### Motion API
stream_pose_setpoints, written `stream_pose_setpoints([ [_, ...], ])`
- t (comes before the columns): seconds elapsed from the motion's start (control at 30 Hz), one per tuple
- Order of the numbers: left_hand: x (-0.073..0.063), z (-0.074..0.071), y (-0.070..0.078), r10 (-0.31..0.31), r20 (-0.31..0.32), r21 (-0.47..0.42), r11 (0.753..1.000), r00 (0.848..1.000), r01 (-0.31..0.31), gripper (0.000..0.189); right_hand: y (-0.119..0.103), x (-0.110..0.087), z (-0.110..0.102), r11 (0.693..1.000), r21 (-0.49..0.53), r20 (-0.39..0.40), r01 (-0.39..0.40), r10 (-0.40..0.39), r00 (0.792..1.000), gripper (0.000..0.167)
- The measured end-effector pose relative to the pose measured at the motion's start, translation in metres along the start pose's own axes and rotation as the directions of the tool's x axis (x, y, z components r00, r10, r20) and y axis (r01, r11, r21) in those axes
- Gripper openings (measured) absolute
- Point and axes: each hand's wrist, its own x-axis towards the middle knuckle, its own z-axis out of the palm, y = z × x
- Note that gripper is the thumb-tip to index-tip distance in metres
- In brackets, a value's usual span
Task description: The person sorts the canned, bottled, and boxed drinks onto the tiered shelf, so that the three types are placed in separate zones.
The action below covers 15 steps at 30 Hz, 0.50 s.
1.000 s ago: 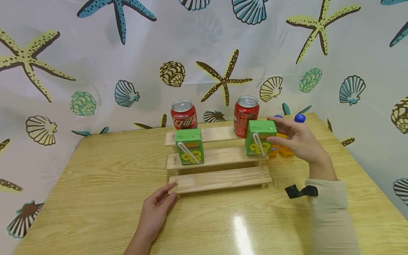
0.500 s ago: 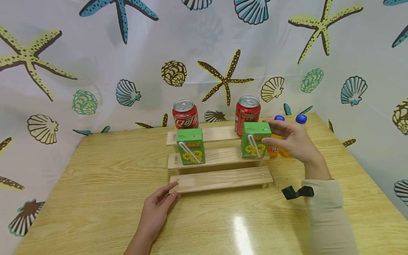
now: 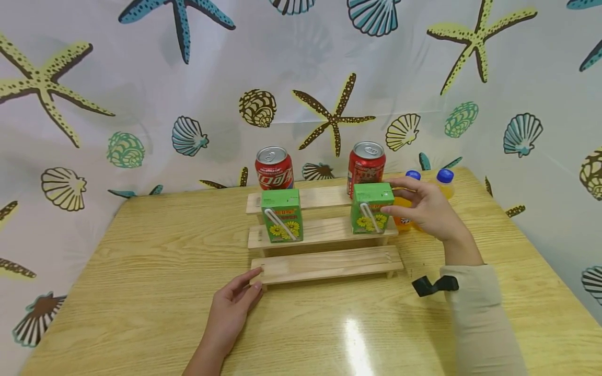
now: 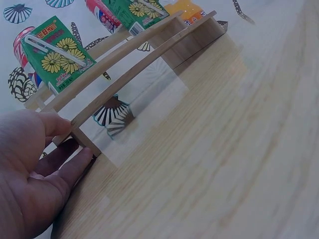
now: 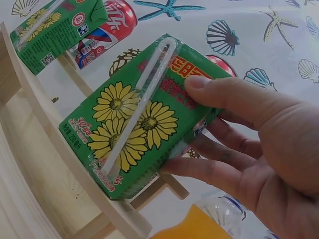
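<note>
My right hand point(image 3: 430, 209) pinches a green juice carton point(image 3: 371, 209) by its right side, thumb on the printed front and fingers behind. This carton, with yellow flowers and a wrapped white straw, stands upright at the right end of the middle step of a three-step wooden shelf point(image 3: 324, 265). A matching carton point(image 3: 282, 216) stands at the left end of that step. My left hand point(image 3: 231, 308) holds the left end of the lowest step, its fingertips around the board's corner and leg point(image 4: 84, 142).
On the top step are two red cola cans, a left can point(image 3: 274, 168) and a right can point(image 3: 366, 166), partly hidden by the cartons. Two orange soda bottles with blue caps point(image 3: 444, 176) stand right of the shelf, behind my right hand. A patterned cloth point(image 3: 211, 68) hangs behind the wooden table point(image 3: 155, 271).
My right hand has moved left along the middle step with the juice carton, and more of the soda bottles shows. The left hand stays on the lowest step.
</note>
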Motion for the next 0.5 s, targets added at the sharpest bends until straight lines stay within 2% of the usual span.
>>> stream_pose_setpoints([
  [0.3,0.0007,0.0003,0.0002,-0.002,0.0,-0.003,1.0,1.0,0.002,0.037,0.0009,0.0017,0.0001,1.0,-0.017,-0.032,-0.024,0.024,0.999,0.051],
  [0.5,0.0001,0.0001,-0.0006,0.004,-0.003,0.002,1.0,1.0,-0.004,0.037,-0.0022,-0.0013,-0.0044,0.998,-0.005,-0.023,-0.062,0.062,0.998,0.058],
])
